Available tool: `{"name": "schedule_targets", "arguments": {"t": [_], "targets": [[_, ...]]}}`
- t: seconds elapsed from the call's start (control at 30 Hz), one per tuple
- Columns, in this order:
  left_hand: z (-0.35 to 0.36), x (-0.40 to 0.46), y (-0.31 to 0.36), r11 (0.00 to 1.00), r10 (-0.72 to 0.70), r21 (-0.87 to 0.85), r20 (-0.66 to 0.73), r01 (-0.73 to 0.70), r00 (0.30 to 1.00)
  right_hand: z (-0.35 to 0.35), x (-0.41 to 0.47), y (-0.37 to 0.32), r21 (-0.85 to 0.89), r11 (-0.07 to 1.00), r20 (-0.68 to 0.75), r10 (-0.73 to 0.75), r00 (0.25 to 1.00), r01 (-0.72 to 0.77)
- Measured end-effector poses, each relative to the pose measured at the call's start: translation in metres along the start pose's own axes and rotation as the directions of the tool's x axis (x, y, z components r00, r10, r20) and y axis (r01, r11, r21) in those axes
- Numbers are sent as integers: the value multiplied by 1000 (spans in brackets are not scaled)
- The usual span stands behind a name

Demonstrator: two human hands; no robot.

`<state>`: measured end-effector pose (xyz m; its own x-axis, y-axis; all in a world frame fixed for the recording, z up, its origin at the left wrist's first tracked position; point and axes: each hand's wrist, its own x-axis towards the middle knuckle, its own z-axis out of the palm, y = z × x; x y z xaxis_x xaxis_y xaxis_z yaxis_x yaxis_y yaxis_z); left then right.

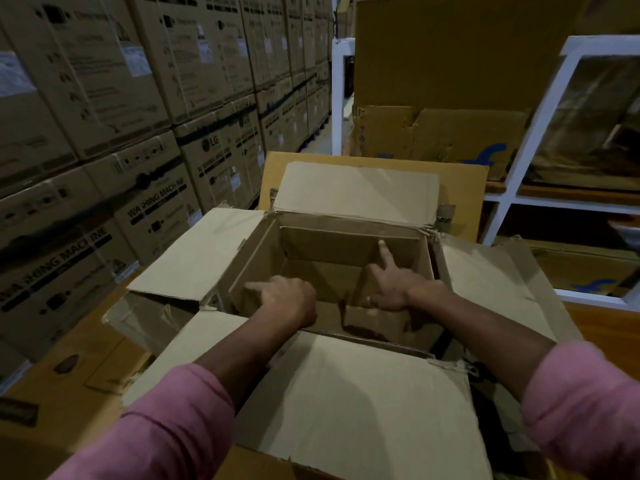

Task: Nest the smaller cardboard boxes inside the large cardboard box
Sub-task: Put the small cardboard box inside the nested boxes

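Stacked at nine to eleven o'clock, printed brown washing-machine cartons [152, 188] fill the dim warehouse wall, while a white metal shelf frame [540, 133] stands at two o'clock holding worn brown cartons.

We see the large open brown cardboard box [346, 393] at the centre, its four creased flaps folded outward; the near flap toward six o'clock is the broadest, and the flap edges carry torn tape. Inside it sits a smaller brown cardboard box [346, 244], also open, with its matte walls close against the big box's inner walls. A still smaller piece of folded cardboard [374, 317] lies low inside at five o'clock of the cavity; we cannot tell if it is a whole box.

Our left hand [287, 299] reaches in with the index finger pointing toward nine o'clock and the other fingers curled under, touching the inner left wall. Our right hand [394, 285] rests spread, the index finger stretched toward twelve o'clock against the far inner wall, a ring on one finger. Neither hand pinches anything we can make out.

Pink sleeves [173, 417] are cut off by the lower edge. Deep shadow hides the bottom of the boxes.
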<state>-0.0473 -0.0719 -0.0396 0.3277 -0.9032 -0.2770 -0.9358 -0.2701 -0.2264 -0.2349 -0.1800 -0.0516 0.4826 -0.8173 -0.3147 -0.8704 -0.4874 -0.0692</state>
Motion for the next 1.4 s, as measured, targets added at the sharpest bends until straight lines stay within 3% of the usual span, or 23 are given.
{"name": "schedule_targets", "arguments": {"t": [0.1,0.23,0.3,0.43,0.6,0.83,1.03,1.4], "targets": [[8,9,-10,989,-80,-111,152,97,985,-10,16,10,25,999,23,25,999,-25],[9,4,-6,992,-39,-105,257,68,966,-7,28,11,37,999,54,17,998,-19],[11,4,-5,993,-49,-96,223,72,974,-5,30,9,29,999,73,19,997,-22],[11,2,-8,998,17,-58,16,-16,1000,-8,31,5,-24,999,76,32,997,-30],[5,-4,-9,970,154,-159,-190,-185,970,-25,18,-4,-199,979,-42,40,998,-47],[4,-5,-8,953,236,-123,-277,-277,932,-31,9,1,-288,957,-120,8,993,-43],[7,-6,-9,959,196,-132,-336,-253,921,-30,1,12,-314,948,-270,-30,962,-59],[9,-4,-14,969,85,-197,-309,-152,947,-35,-5,26,-119,991,-390,6,921,-57]]}}
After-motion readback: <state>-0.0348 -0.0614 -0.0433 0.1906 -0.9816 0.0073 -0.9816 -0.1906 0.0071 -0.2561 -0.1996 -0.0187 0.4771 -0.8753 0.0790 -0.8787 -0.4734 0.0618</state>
